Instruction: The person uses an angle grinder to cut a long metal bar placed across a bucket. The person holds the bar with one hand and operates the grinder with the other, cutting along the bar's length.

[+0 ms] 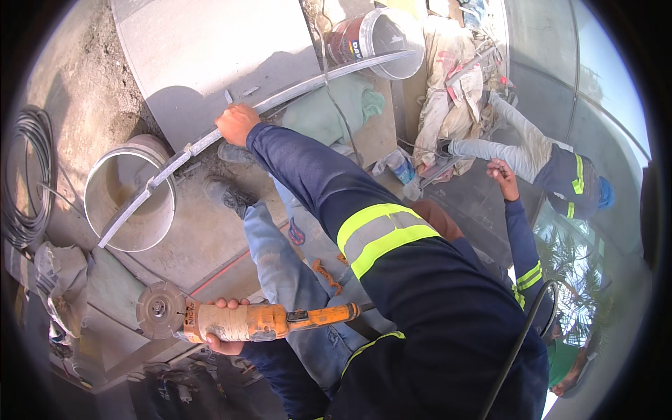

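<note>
My left hand (227, 329) is wrapped around an orange angle grinder (262, 320), its body bound with pale tape. A worn cutting disc (159, 310) at its head points left, away from the bar. My right hand (239, 124), arm stretched far forward, grips a long, thin grey bar (308, 85) with crusty lumps on it. Its near left end crosses the mouth of a white bucket (143, 148). At the far right the bar reaches over a second bucket (346, 38) with a dark, reddish outer wall. Whether it rests on either rim, I cannot tell.
Coiled black hose (29, 178) lies at the left edge. A large pale board (217, 49) lies ahead, with a green cloth (329, 108) beside it. Crumpled sheeting (448, 91) is piled at the right. Other people (563, 171) are on the right near glass. A cable crosses the bar.
</note>
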